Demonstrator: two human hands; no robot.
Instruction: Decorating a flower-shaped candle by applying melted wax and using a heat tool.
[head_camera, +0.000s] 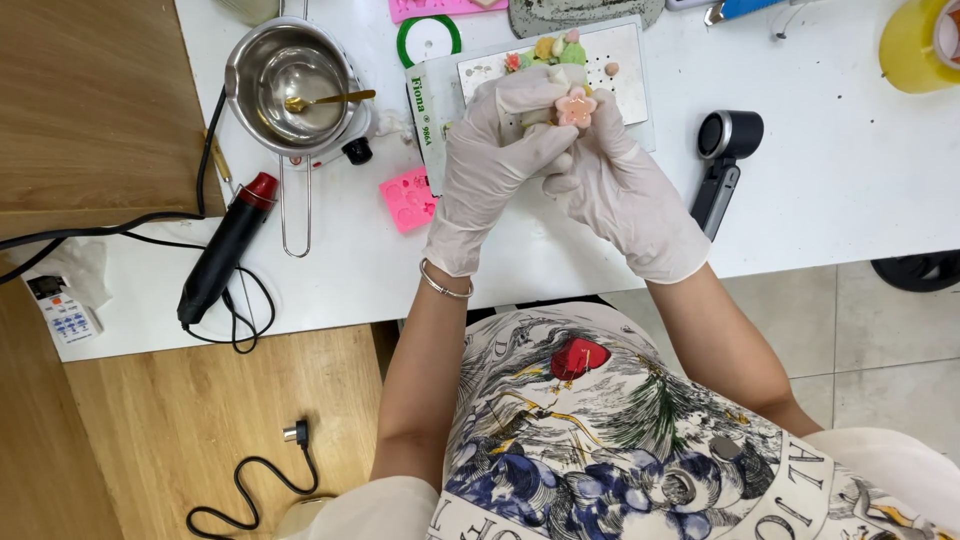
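Head view: both gloved hands up over bench (820, 200), left hand (490, 165) and right hand (620, 185) each in closed grip on pink flower piece (576, 107), held above tray (625, 60) of small finished pieces; pink mould (408, 198) lies emptied beside

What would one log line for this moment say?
left hand: holding pink flower | right hand: pinching flower | nearby: metal pot, heat gun, pink mould
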